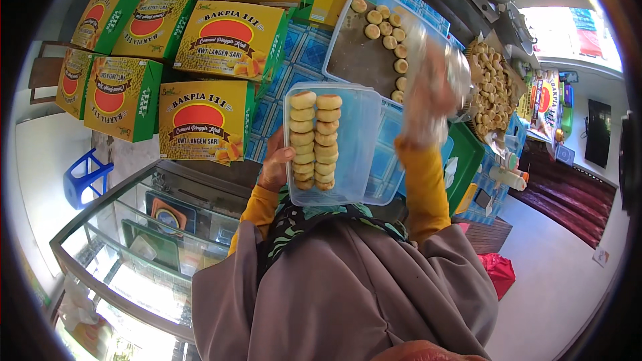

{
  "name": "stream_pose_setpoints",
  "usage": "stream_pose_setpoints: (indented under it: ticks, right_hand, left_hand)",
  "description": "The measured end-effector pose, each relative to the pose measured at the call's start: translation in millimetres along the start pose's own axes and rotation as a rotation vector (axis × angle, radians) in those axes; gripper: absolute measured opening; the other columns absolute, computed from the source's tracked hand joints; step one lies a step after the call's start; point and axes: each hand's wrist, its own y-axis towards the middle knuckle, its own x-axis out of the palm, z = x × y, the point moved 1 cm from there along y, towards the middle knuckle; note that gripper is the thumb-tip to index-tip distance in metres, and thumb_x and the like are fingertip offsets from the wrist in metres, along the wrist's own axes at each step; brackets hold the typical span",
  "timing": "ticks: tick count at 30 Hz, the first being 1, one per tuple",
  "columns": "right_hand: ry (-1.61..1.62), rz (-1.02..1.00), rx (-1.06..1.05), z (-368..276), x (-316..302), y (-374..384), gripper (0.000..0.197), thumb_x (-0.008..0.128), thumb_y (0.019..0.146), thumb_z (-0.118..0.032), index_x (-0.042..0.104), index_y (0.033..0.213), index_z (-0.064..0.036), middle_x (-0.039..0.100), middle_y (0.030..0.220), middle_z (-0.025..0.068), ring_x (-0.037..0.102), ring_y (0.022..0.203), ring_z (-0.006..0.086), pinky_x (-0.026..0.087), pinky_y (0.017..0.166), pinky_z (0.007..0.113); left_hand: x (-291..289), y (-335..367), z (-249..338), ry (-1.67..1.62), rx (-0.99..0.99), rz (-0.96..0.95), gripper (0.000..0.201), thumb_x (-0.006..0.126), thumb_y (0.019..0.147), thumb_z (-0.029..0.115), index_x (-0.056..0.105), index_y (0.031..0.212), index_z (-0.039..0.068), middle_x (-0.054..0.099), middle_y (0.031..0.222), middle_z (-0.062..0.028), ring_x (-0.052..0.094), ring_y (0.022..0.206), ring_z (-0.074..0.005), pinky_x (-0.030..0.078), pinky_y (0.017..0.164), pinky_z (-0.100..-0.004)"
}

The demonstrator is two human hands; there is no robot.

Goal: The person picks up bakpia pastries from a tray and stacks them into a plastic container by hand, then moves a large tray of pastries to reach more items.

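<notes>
My left hand [275, 163] grips the left wall of a clear plastic container [368, 137], its thumb on the side. Two rows of round, pale-golden pastries [315, 137] stand packed against each other in the container's left part; its right part shows bare plastic. My right hand [433, 87], covered in clear plastic, is smeared by motion over the right edge of a larger tray [361, 53]. Whether anything is in its fingers cannot be made out. Loose pastries [390, 32] lie across the tray's far and right parts.
Yellow-and-green boxes [231, 39] are stacked at the far left on a blue tiled-pattern table cover [284, 77]. A heap of pastries [491, 83] sits at the right beyond a green tray [468, 164]. A glass display case [144, 241] stands lower left, near a blue stool [88, 175].
</notes>
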Motion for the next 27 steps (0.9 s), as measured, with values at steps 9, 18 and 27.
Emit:
stream_pose_setpoints:
  ticks: [9, 18, 27]
  right_hand:
    - [-0.483, -0.857, 0.145, 143, 156, -32, 0.02, 0.05, 0.09, -0.023, 0.065, 0.097, -0.0104, 0.065, 0.092, 0.0165, 0.062, 0.088, 0.0346, 0.049, 0.077, 0.046]
    - [0.096, -0.626, 0.465, 151, 120, -23, 0.023, 0.061, 0.08, -0.017, 0.066, 0.098, -0.0048, 0.065, 0.098, 0.0146, 0.061, 0.093, 0.0294, 0.049, 0.08, 0.04]
    - [0.513, -0.512, 0.303, -56, -11, 0, 0.041, 0.075, 0.064, -0.013, 0.061, 0.101, -0.0044, 0.057, 0.098, 0.0082, 0.056, 0.088, 0.022, 0.046, 0.071, 0.036]
  left_hand:
    - [1, -9, 10, 0.041, 0.004, 0.057, 0.091, 0.066, 0.07, 0.04, 0.031, 0.141, -0.006, 0.048, 0.133, -0.0169, 0.051, 0.12, -0.0263, 0.041, 0.103, -0.037]
    - [0, 4, 4, 0.041, -0.028, 0.023, 0.088, 0.066, 0.07, 0.042, 0.036, 0.138, -0.005, 0.05, 0.13, -0.0139, 0.05, 0.119, -0.0231, 0.038, 0.104, -0.0352]
    - [7, 16, -3, 0.035, -0.008, -0.017, 0.084, 0.065, 0.071, 0.041, 0.038, 0.136, -0.004, 0.05, 0.13, -0.014, 0.051, 0.119, -0.0232, 0.037, 0.104, -0.036]
